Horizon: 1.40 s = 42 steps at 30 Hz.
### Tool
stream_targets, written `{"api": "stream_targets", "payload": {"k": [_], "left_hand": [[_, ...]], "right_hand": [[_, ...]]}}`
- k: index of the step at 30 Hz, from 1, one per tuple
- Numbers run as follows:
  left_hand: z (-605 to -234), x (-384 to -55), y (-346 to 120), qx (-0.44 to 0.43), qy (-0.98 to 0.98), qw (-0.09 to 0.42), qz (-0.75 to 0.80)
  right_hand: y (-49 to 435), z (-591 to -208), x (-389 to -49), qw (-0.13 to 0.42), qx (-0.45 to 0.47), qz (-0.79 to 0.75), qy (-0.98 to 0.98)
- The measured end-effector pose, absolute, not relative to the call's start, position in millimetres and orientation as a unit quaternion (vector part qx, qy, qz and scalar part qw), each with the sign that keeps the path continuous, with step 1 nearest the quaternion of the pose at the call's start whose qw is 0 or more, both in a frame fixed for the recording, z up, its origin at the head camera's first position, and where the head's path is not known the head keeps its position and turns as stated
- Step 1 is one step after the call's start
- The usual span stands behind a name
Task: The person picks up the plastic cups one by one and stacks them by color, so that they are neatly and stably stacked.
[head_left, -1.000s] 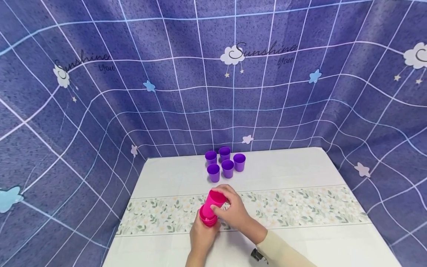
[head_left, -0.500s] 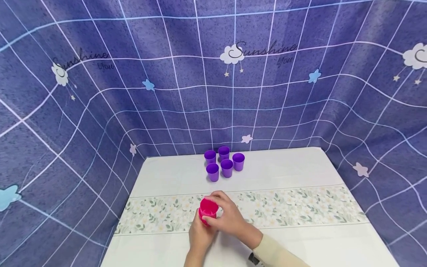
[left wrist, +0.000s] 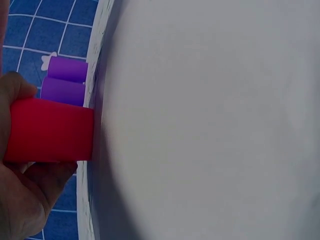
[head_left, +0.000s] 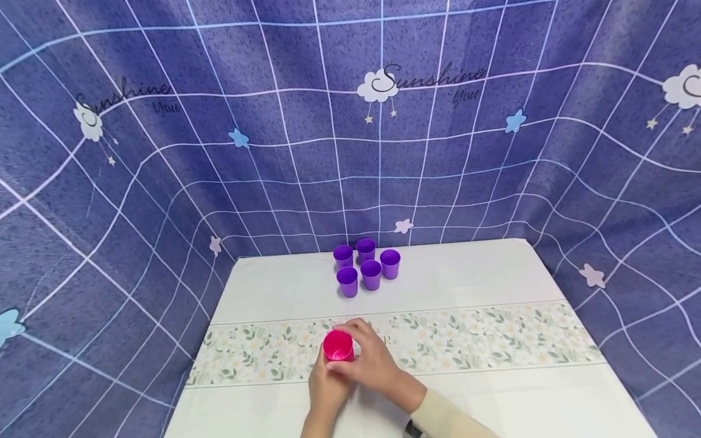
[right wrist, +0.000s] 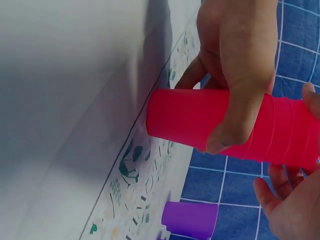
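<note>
My left hand (head_left: 327, 387) grips a stack of nested pinkish-red cups (right wrist: 187, 115) round its lower part, thumb on one side. The rims show as ridges up the stack in the right wrist view. My right hand (head_left: 375, 362) pinches the top cup (head_left: 338, 347) at its upper end, with thumb and fingers on opposite sides. The stack's mouth faces up toward the head camera. In the left wrist view, the red cup's wall (left wrist: 52, 131) shows between the left thumb (left wrist: 17, 86) and fingers (left wrist: 52, 182). How many cups are nested cannot be told.
Several purple cups (head_left: 370, 275) stand mouth up in a group toward the table's back edge, beyond the hands. The white table (head_left: 493, 401) has a floral band across it. A blue grid-patterned curtain (head_left: 306, 146) encloses the back and both sides.
The right hand has moved down and left, bringing its red cup from tilted above the stack to nested in it. The left hand keeps holding the stack. The purple cups stay put.
</note>
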State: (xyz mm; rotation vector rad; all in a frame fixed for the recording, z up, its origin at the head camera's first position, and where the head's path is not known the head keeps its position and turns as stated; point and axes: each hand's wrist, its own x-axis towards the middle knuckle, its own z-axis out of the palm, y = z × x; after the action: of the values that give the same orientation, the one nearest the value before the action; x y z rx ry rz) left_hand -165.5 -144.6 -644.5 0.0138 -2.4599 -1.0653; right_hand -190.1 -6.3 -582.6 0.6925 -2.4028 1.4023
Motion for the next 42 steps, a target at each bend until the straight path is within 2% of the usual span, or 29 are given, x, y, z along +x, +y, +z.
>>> {"api": "stream_targets", "payload": {"k": [7, 12, 18, 27, 31, 42], "left_hand": [[-645.0, -164.7, -144.8, -0.012, -0.893, 0.246, -0.376], [-647.8, -167.0, -146.5, 0.014, -0.897, 0.212, -0.388], [-646.2, -172.0, -147.8, 0.067, -0.896, 0.138, -0.417], [-645.7, -164.8, -152.8, 0.057, -0.892, 0.114, -0.434], [-637.4, -161.8, -152.5, 0.062, -0.898, 0.086, -0.427], [-620.6, -152.7, -153.5, 0.073, -0.916, 0.06, -0.391]], "right_hand": [[1.3, -584.1, -193.2, 0.089, 0.264, 0.502, -0.819], [12.3, -587.3, -192.8, 0.063, 0.296, 0.513, -0.803], [26.0, -590.5, -203.2, 0.102, 0.308, 0.539, -0.777], [43.0, -590.1, -226.8, 0.087, 0.21, 0.553, -0.802], [50.0, -589.8, -239.1, 0.102, 0.177, 0.542, -0.815], [72.6, -580.7, -277.2, 0.157, 0.148, 0.483, -0.848]]}}
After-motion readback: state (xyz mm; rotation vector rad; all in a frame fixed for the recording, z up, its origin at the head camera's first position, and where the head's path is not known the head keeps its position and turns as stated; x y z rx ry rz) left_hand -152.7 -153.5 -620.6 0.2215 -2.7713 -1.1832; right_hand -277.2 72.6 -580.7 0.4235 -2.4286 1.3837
